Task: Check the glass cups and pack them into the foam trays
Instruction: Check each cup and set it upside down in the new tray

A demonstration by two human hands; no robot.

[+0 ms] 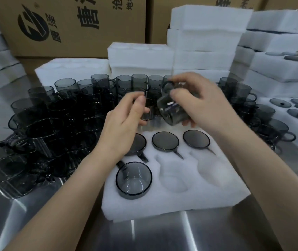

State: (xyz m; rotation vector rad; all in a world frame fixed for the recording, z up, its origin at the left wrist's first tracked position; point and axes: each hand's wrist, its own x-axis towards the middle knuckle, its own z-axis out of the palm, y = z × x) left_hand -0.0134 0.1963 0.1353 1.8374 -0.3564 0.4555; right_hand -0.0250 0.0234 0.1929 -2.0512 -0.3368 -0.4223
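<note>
Hands hang above the foam tray (180, 201) on the worktop (217, 232). The right hand (204, 102) grips a grey glass cup (171, 113), tipped sideways. The left hand (121, 127) curls by another cup (149, 110); I cannot tell if it holds it. Four cups (133, 180) sit in the tray.

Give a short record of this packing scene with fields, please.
foam tray: four pockets filled; front middle and front right empty
right hand: grips a tilted grey glass cup in the air
left hand: curled beside a second cup; hold unclear
loose cups: crowded on the steel table, left and behind
foam stacks: behind and right
</note>
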